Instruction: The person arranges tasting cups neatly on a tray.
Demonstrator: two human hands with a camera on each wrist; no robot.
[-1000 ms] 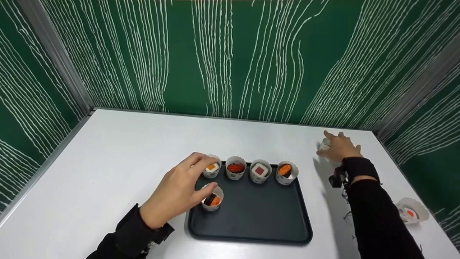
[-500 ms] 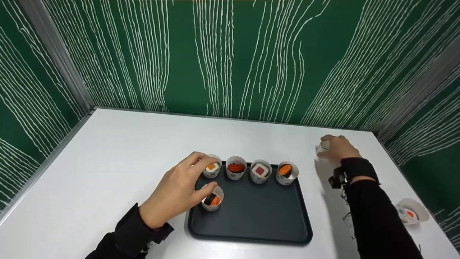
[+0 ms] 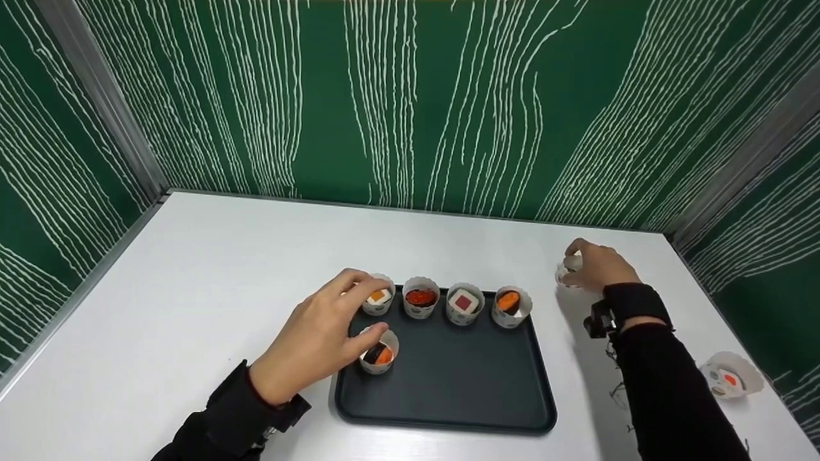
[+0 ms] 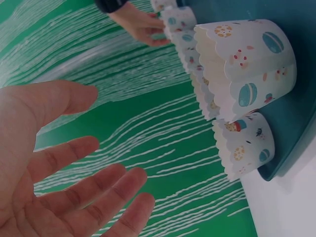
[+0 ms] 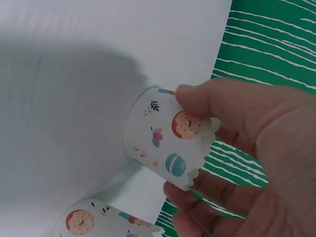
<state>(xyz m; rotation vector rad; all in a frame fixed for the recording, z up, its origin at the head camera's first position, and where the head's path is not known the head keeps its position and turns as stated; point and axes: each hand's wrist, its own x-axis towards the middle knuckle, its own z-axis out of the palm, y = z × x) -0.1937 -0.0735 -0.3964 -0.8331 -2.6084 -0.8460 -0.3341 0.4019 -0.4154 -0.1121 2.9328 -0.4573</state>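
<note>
Left hand (image 3: 317, 326) hangs over the left side of the dark tray (image 3: 458, 390), thumb and fingers apart; index by the white-and-orange cup (image 3: 378, 310), thumb overlapping the near-left cup (image 3: 378, 367) (black/orange piece inside); can't tell if either touches; right hand (image 3: 603, 266) pinches a pale cup (image 3: 564, 275) at the white table's (image 3: 288, 243) far right, off the tray; tray's far edge continues rightward: red-topped cup (image 3: 420, 312), dark-red-square cup (image 3: 462, 317), orange-topped cup (image 3: 511, 320); one more, white/red-filled cup (image 3: 740, 374), beside the right sleeve (image 3: 666, 390); green wall (image 3: 442, 128) behind, wavy white lines
</note>
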